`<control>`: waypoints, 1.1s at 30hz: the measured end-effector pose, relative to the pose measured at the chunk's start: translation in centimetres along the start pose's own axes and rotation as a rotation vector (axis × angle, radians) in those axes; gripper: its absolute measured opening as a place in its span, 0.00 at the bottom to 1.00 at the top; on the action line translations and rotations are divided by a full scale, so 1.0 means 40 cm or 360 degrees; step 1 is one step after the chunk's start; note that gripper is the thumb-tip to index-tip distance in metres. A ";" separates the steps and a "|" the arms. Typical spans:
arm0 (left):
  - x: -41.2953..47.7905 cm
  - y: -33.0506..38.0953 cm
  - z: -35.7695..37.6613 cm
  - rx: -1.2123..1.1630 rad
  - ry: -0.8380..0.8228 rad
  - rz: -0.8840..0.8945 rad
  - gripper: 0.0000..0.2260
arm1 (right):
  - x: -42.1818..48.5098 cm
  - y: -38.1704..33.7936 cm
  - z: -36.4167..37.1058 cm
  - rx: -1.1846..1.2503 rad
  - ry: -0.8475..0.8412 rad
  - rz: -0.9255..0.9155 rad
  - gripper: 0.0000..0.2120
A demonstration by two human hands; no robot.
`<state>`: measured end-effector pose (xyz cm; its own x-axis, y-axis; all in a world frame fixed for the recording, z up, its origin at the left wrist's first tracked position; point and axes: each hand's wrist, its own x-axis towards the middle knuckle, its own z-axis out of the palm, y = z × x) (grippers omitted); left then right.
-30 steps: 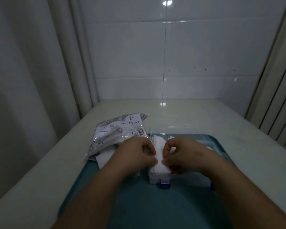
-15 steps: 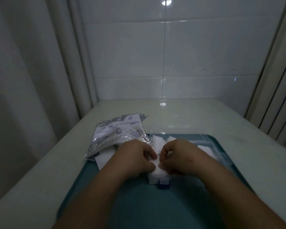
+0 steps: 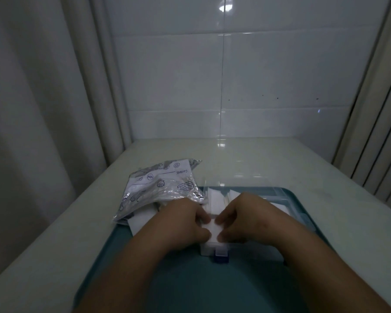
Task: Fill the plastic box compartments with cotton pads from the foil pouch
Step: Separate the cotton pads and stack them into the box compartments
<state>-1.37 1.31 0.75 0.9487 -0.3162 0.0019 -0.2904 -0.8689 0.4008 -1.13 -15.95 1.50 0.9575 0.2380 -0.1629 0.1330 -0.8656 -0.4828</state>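
Observation:
A clear plastic box (image 3: 213,250) with a dark blue latch (image 3: 221,258) sits on a teal tray (image 3: 190,288). My left hand (image 3: 185,222) and my right hand (image 3: 246,219) meet over its near compartment, fingertips pinching a stack of white cotton pads (image 3: 213,230) down into it. More white pads (image 3: 217,196) stand in the compartments behind my hands. The silver foil pouch (image 3: 160,188) with printed drawings lies to the left, half on the tray, and loose pads (image 3: 142,219) stick out from under it.
The tray rests on a pale table (image 3: 280,168) that ends at a white tiled wall (image 3: 235,86). A curtain (image 3: 43,109) hangs along the left side. Vertical slats (image 3: 384,132) stand at the right. The box's clear lid (image 3: 235,180) lies open behind it.
Both hands have sunk lower and closer together onto the pad stack, which now sits deeper in the near compartment. The pouch has not moved.

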 end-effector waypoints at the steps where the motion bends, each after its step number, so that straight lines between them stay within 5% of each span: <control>1: 0.001 0.000 0.000 0.0001 -0.0015 0.0000 0.18 | -0.001 0.000 0.000 -0.0032 -0.0008 -0.0006 0.20; 18: -0.006 -0.002 -0.001 0.0074 0.0015 0.0059 0.17 | -0.002 0.010 -0.002 0.0051 -0.0011 -0.0015 0.17; 25: -0.023 -0.045 -0.057 -0.0157 0.0174 -0.0012 0.10 | 0.002 0.009 -0.014 0.0108 0.0241 -0.0140 0.05; 33: -0.043 -0.088 -0.110 0.0327 0.0416 -0.0360 0.14 | 0.006 -0.002 0.012 0.0234 0.0520 -0.0257 0.04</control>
<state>-1.41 6.59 3.35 0.9837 -0.0233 0.1784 -0.0641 -0.9719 0.2266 -1.04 -15.60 1.08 0.9614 0.1924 0.1965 0.2732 -0.7504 -0.6019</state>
